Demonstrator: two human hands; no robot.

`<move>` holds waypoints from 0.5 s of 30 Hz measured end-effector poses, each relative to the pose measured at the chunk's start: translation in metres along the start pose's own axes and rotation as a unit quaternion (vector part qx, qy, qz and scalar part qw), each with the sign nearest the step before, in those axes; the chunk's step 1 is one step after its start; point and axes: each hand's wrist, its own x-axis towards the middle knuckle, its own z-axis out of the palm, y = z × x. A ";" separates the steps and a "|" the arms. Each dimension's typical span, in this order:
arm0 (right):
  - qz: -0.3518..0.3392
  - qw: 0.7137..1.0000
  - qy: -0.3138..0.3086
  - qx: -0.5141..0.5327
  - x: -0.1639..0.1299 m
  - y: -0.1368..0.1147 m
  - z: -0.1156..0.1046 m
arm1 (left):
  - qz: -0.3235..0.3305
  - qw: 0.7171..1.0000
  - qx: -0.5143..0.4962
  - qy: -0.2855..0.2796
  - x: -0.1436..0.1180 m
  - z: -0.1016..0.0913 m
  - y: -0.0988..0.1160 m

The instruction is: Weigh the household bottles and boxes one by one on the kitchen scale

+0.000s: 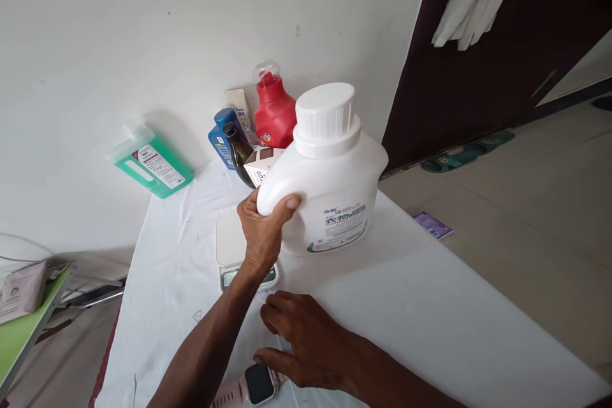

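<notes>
In the middle of the frame the left hand [262,233] grips a big white detergent jug [329,185] by its handle side, fingers wrapped round and thumb pressed on the front, holding it above the desk [430,306] and tilted toward the upper right. Its wide ribbed cap [326,116] is screwed on. Just below and left of the jug, partly behind the wrist, sits a small kitchen scale [230,245]; its display is mostly covered by the hand.

The right hand [306,344] lies lower in the frame, fingers loosely curled and holding nothing, resting on the white cloth beside a pink smartwatch [255,386] at the bottom edge.

The jug looks like stiff, smooth plastic, likely heavy if full, though its fill level cannot be seen through the opaque wall. The moulded handle seems the safest place to grip; the glossy body could slip, and a second hand under the base would probably steady it.

Behind it, toward the wall, stand a red bottle [273,111], a blue bottle [224,137], a dark glass bottle [239,153] and a small box [261,166], overlapping so their labels are hard to read. A green bottle [150,162] sits at the upper left. The jug's own label is too small to read.
</notes>
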 end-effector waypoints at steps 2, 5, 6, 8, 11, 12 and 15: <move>0.004 1.000 -0.002 0.002 0.000 0.000 0.000 | 0.014 1.000 0.016 -0.001 0.007 0.000 -0.005; 0.012 1.000 0.001 0.010 0.000 0.001 0.000 | 0.031 0.999 0.033 0.002 0.015 -0.001 -0.010; 0.014 1.000 0.005 0.014 0.000 0.002 0.000 | 0.034 0.999 0.033 0.003 0.017 -0.001 -0.011; 0.016 0.999 0.013 0.025 0.000 0.003 0.002 | 0.037 0.999 0.026 0.004 0.018 0.000 -0.010; 0.014 0.999 0.028 0.042 -0.002 0.003 0.003 | 0.034 0.999 0.014 -0.008 0.015 0.002 -0.002; 0.012 0.998 0.032 0.047 -0.002 0.003 0.003 | 0.028 0.999 0.013 -0.018 0.014 0.001 0.001; 0.012 0.998 0.038 0.049 -0.003 0.004 0.005 | 0.022 0.996 0.018 -0.090 0.012 -0.011 0.012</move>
